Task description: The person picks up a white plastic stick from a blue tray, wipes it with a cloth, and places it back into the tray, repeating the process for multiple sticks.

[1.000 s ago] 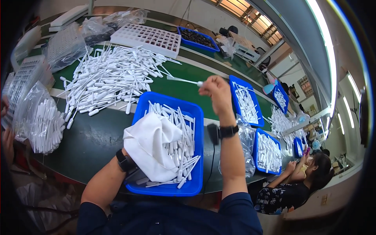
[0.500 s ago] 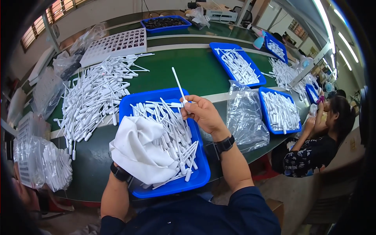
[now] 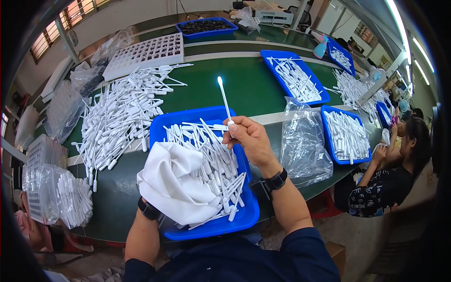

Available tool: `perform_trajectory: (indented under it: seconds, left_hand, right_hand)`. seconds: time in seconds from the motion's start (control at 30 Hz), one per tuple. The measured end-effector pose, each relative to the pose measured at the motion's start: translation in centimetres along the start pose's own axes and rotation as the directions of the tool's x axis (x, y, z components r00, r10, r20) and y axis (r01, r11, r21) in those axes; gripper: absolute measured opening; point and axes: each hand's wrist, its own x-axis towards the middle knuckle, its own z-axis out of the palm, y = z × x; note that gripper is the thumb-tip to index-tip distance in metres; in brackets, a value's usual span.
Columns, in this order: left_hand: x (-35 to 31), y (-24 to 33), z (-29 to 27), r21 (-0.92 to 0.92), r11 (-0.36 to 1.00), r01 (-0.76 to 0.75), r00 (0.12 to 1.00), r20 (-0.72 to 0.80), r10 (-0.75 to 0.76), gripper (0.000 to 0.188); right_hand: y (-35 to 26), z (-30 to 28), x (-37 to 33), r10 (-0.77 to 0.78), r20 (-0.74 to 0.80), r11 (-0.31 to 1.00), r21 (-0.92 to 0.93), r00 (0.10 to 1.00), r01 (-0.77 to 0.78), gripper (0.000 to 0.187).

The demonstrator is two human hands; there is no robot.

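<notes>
My right hand [image 3: 251, 141] is closed, pinching the thick end of a slim white stick [image 3: 224, 101] between thumb and fingers. The stick stands nearly upright, and its far tip glows bluish white. A crumpled white cloth [image 3: 176, 183] drapes over my left hand, whose fingers are hidden under it; only the left forearm [image 3: 142, 239] and a dark wristband [image 3: 149, 209] come out below. Both hands are over a blue tray [image 3: 251, 216] holding many similar white sticks [image 3: 213, 162], lying in all directions.
Left of the tray lies a loose heap of white sticks [image 3: 120, 120], with a white slotted holder [image 3: 145, 54] behind it. Bagged sticks [image 3: 74, 199] sit at the near left. On the right are a clear plastic bag [image 3: 305, 143], more blue trays [image 3: 329, 152] and a seated person [image 3: 383, 178].
The tip of the stick in my right hand has turned from unlit to glowing. The whole scene has shifted slightly right in view; both hands keep their places over the tray.
</notes>
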Motion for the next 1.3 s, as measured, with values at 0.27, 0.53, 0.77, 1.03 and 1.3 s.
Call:
perform_trajectory:
  seconds: [0.27,0.53,0.77,1.03,1.3]
  left_hand:
    - [0.6,-1.1,-1.7,-0.090,0.995,0.043,0.998,0.042,-0.039,0.045]
    - [0.3,-0.7,-1.5,-0.023,0.999,0.046,0.998,0.042,-0.045,0.043]
    - [2.2,-2.7,-3.4,-0.120,0.992,-0.046,0.999,-0.015,0.045,0.045]
    - [0.4,2.5,2.7,0.484,0.745,-0.459,0.884,0.329,0.331,0.035]
    - [0.8,-1.6,4.2,0.736,0.440,-0.515,0.840,0.332,0.428,0.038]
  right_hand:
    - [0.2,0.2,-0.1,-0.006,0.019,1.000,0.009,1.000,0.006,0.026]
    - [-0.3,-0.4,-1.0,-0.033,0.013,0.996,-0.078,0.999,0.033,0.024]
    - [-1.3,2.6,-0.8,0.061,0.104,0.991,-0.123,0.993,-0.048,0.024]
    - [-1.2,6.4,-3.9,0.157,0.229,0.867,-0.498,0.961,-0.023,0.014]
    - [0.7,8.6,-5.4,-0.172,0.207,0.890,-0.386,0.963,0.242,0.013]
